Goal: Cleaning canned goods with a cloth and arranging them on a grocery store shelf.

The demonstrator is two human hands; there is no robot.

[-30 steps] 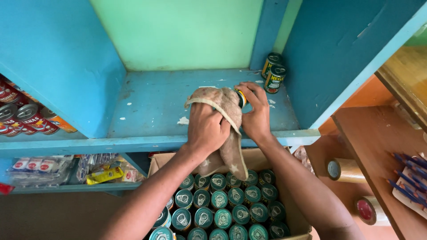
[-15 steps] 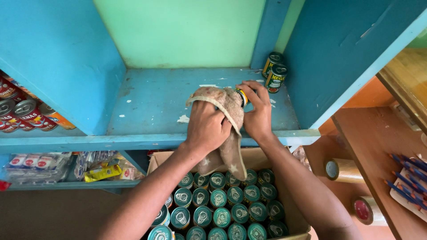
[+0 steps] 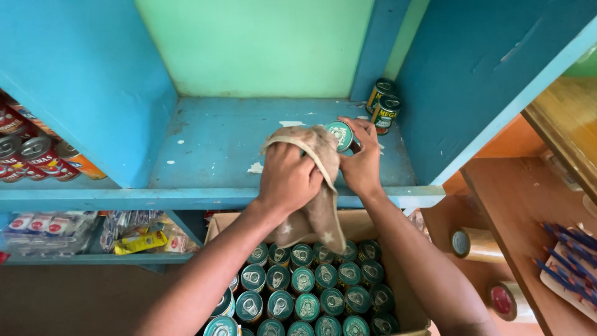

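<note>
While both hands' fingers grip a cloth and can, a cardboard box below seems full of cans.

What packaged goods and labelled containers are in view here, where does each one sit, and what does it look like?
Can in right hand: held over the blue shelf, teal lid.
Two cans: shelf's back right corner, green and yellow labels.
Cardboard box of cans: below the shelf, rows of teal pull-tab lids.
Red-labelled cans: left compartment, lying on their sides.
Plastic packets: lower left shelf, clear and yellow.
Tape rolls: right, on wood.
</note>
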